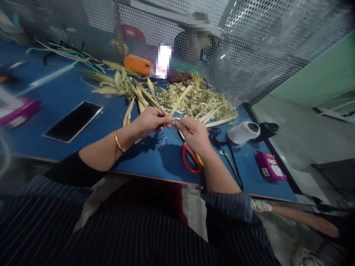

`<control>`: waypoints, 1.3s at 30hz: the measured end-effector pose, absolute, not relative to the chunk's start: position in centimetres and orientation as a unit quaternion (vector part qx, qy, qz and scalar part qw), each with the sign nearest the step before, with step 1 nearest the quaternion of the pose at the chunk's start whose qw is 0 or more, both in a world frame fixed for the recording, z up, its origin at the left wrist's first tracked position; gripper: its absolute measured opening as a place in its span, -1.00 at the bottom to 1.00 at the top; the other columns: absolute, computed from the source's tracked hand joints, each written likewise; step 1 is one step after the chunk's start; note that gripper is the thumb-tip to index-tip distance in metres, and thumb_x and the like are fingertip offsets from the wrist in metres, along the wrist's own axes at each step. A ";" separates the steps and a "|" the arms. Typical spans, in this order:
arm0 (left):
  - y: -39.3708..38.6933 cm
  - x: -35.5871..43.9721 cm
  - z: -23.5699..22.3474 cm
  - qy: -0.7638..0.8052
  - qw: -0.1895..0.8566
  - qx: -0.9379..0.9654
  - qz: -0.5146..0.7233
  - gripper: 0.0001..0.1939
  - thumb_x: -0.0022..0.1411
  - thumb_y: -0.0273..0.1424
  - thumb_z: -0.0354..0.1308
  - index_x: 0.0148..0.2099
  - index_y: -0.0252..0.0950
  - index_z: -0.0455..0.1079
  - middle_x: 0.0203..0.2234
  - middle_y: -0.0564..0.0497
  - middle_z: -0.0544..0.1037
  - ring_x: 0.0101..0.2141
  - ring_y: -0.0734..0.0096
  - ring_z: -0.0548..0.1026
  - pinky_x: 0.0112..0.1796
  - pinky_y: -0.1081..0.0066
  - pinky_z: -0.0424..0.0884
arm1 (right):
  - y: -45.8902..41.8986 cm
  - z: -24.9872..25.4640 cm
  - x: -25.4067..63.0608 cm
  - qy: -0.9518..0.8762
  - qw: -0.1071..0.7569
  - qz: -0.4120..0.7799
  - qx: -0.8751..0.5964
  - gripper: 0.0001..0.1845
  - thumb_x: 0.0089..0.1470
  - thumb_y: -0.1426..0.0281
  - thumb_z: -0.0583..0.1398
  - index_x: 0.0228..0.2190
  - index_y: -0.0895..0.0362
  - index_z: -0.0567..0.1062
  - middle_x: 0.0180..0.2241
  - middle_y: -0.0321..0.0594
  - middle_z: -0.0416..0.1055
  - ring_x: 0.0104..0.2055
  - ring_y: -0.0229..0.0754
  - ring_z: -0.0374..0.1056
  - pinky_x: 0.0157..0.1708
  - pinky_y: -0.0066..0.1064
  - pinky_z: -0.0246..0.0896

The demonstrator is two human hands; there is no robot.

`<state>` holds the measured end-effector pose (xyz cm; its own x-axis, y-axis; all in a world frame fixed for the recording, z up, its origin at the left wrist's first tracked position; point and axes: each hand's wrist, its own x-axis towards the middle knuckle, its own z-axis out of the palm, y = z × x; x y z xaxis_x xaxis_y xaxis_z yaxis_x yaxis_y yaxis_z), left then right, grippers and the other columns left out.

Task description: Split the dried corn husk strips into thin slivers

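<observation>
My left hand [154,122] is closed in a pinch around dried leaf strips [149,96], whose long pale ends fan out up and to the left. Close beside it, my right hand [193,133] is also pinched, its fingertips near the same strips' ends; what lies between them is too small to make out. Red-handled scissors [190,162] rest on the blue table partly under my right hand. Behind both hands spreads a heap of shredded dried leaf scraps [194,96].
A dark-screened phone [73,121] lies at left. On the right are a white thread cone [244,133], a black cone [267,131] and a magenta packet [270,166]. An orange packet [138,64] and a lit screen [163,61] stand before the perforated metal panel [244,48].
</observation>
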<state>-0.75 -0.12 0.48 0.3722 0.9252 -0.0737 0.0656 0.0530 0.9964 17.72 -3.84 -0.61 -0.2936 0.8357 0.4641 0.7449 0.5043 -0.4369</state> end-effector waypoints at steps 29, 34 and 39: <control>-1.7 0.0 0.0 0.348 0.577 0.692 0.261 -0.66 0.13 -0.25 0.21 -0.56 -0.39 0.52 -0.67 -0.01 0.46 -0.66 0.64 0.15 -0.59 0.51 0.07 | -2.3 -2.6 16.6 -0.495 0.603 0.409 -0.474 -0.74 -0.12 0.23 0.32 -0.59 0.13 0.42 -0.62 -0.40 0.25 -0.54 -0.37 0.13 -0.45 -0.45 0.10; -1.3 -0.2 -0.3 0.323 0.561 0.724 0.240 -0.67 0.10 -0.24 0.24 -0.57 -0.37 0.52 -0.62 -0.06 0.52 -0.58 0.54 0.33 -0.50 0.51 0.21 | -2.5 -2.5 16.3 -0.492 0.615 0.388 -0.479 -0.73 -0.12 0.24 0.31 -0.62 0.13 0.39 -0.64 -0.41 0.23 -0.53 -0.37 0.10 -0.47 -0.46 0.08; -1.0 -0.3 -0.2 0.366 0.598 0.662 0.265 -0.63 0.17 -0.16 0.19 -0.39 -0.40 0.57 -0.57 -0.07 0.54 -0.67 0.65 0.14 -0.63 0.53 0.01 | -2.4 -2.0 17.0 -0.487 0.607 0.378 -0.501 -0.58 -0.11 0.14 0.33 -0.68 0.13 0.31 -0.68 -0.40 0.21 -0.59 -0.39 0.09 -0.53 -0.47 0.03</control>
